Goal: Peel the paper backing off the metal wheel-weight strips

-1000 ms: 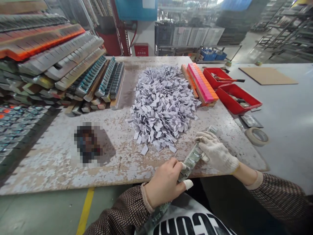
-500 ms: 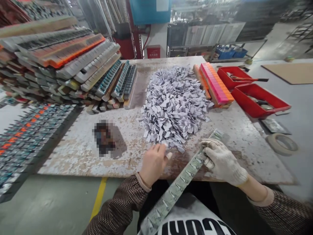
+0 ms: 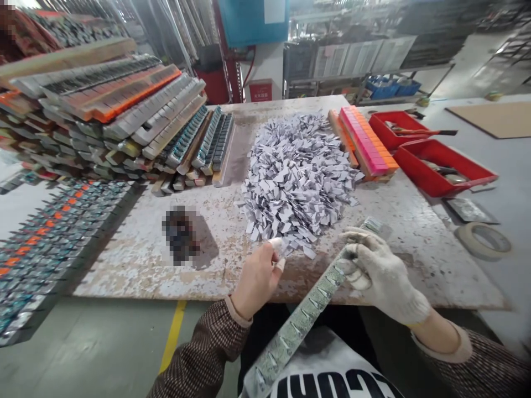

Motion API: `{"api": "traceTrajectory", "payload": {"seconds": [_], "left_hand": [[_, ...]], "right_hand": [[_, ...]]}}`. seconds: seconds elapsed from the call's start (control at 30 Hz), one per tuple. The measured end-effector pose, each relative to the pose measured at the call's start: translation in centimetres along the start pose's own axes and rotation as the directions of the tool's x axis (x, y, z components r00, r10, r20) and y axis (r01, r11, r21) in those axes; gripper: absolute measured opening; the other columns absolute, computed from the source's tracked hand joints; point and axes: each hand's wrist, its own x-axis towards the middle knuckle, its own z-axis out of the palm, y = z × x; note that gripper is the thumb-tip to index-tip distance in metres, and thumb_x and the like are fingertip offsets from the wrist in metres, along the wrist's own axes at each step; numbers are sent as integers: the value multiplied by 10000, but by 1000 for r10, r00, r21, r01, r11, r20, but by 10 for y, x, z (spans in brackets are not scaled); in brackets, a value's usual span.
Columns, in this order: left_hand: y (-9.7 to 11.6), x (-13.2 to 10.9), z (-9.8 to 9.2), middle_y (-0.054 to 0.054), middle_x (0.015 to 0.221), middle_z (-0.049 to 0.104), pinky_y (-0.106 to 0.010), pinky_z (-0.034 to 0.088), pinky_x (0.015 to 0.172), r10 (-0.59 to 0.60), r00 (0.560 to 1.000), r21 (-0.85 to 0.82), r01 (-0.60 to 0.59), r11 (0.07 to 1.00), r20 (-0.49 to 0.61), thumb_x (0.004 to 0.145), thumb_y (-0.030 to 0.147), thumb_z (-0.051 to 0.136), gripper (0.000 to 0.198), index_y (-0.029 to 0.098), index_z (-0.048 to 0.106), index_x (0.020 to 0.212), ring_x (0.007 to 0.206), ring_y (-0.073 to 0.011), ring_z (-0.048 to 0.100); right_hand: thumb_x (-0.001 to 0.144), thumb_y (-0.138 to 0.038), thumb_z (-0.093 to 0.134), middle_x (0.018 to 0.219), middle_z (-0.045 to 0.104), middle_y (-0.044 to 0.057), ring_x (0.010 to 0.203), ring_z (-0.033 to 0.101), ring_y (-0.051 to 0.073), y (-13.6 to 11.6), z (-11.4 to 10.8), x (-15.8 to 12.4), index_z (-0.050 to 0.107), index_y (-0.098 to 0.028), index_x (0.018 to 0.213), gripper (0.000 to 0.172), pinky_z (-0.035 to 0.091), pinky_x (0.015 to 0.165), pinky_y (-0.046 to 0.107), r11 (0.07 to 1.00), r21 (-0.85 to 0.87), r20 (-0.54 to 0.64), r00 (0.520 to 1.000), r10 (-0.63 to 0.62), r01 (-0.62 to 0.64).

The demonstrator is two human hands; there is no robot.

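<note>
My left hand [image 3: 258, 278] is bare except for white coverings on the thumb and index fingertips. It hovers at the near edge of a heap of small white flat pieces [image 3: 296, 177], index finger reaching to the closest ones. Thumb and index finger stand apart, with nothing visible between them. In a white knit glove, my right hand [image 3: 375, 271] is closed around the upper part of a long greenish speckled strip [image 3: 296, 326]. A row of small pointed metal clips runs along this strip, which slants down to my lap. Its far end pokes out beyond the glove.
On the left, bars [image 3: 141, 110] are stacked high beside a rack of clip rows [image 3: 53, 237]. A blurred-out object [image 3: 180, 235] lies on the worn table [image 3: 136, 265]. Pink and orange blocks [image 3: 365, 141], red bins [image 3: 443, 166] and a tape roll [image 3: 483, 241] are at right.
My left index finger has stretched forward to the heap's edge while the thumb has drawn a little nearer. The right hand keeps its hold on the strip. The view has shifted slightly.
</note>
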Motion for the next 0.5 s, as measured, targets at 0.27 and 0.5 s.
{"api": "traceTrajectory", "payload": {"seconds": [0.27, 0.5], "left_hand": [[57, -1, 0, -80, 930, 638, -373, 539, 731, 516, 836, -22, -529, 849, -188, 1035, 216, 500, 82, 171, 529, 1098, 824, -219, 604], [63, 11, -11, -19, 804, 596, -258, 465, 634, 259, 944, -615, -82, 784, 204, 1025, 496, 549, 348, 176, 620, 909, 705, -145, 536]], "right_hand": [[979, -328, 584, 1197, 660, 104, 1122, 633, 289, -36, 12, 5, 662, -249, 940, 117, 549, 984, 462, 781, 553, 118, 955, 271, -290], [1009, -489, 540, 741, 560, -3, 510, 497, 141, -39, -5, -4, 636, -286, 1240, 322, 451, 419, 254, 184, 755, 457, 706, 541, -630]]}}
